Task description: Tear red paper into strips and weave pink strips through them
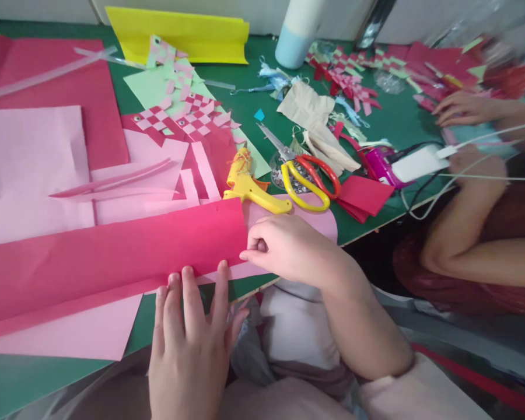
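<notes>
A long folded sheet of red paper (114, 251) lies across the near part of the table, over pink sheets. My left hand (192, 332) rests with its fingers spread, the fingertips pressing on the near edge of the red paper. At the right end of that paper, my right hand (289, 248) is closed, thumb and curled fingers pinching its edge. Just beyond lie a yellow glue gun (256, 195) and open scissors (306, 181) with red and yellow handles. Pale pink strips (205, 169) sit behind the red paper.
Woven paper fish (196, 122) lie on green paper near a folded yellow sheet (179, 35). A white and blue bottle (297, 35) stands at the back. Tassels, fabric pouches (308, 105) and a white plug (420, 163) with cables lie rightward. Another person's hands (468, 108) work at the right.
</notes>
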The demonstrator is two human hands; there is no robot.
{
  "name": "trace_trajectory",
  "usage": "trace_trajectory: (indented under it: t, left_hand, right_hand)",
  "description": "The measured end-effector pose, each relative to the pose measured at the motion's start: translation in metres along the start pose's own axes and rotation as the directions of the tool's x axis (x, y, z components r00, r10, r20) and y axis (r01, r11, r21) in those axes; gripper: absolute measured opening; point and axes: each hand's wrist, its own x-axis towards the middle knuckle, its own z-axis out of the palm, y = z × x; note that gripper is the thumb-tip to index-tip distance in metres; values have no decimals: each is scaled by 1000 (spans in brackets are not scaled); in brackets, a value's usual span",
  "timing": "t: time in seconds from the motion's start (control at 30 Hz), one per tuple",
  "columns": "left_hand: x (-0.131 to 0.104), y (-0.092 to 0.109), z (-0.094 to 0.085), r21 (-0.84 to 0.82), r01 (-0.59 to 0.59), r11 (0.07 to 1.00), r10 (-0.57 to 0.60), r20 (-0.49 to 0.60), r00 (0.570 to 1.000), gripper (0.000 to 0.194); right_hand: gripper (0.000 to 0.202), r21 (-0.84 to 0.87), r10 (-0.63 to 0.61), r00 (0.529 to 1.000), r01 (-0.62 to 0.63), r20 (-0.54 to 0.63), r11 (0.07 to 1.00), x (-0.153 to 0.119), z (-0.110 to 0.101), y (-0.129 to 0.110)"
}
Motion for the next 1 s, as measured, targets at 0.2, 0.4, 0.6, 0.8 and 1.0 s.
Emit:
trace_trajectory:
  t: [0.2,0.4,0.6,0.8,1.0]
  left_hand:
    - [6,4,-1,2,10,1000,-10,1,1000,72]
    - [7,4,0,5,-22,1000,23,-21,1000,71]
    - [6,3,0,-3,-35,999,35,-16,999,72]
    - [8,4,-1,-3,-35,999,35,-8,999,69]
    - [8,5,1,-26,-15,1000,14,-35,999,67]
  right_hand:
    - [23,-46,50,998,-52,-48,998,-2,1,-3]
    - [21,-132,-77,994,66,-80,989,-27,-15,2]
    - [32,-231,-189,981,195,45,953,-54,-4,-17]
    - [46,-301,-109,992,125,70,945,-55,12,-17]
    - [42,-297,-127,991,136,49,945,-56,9,-14]
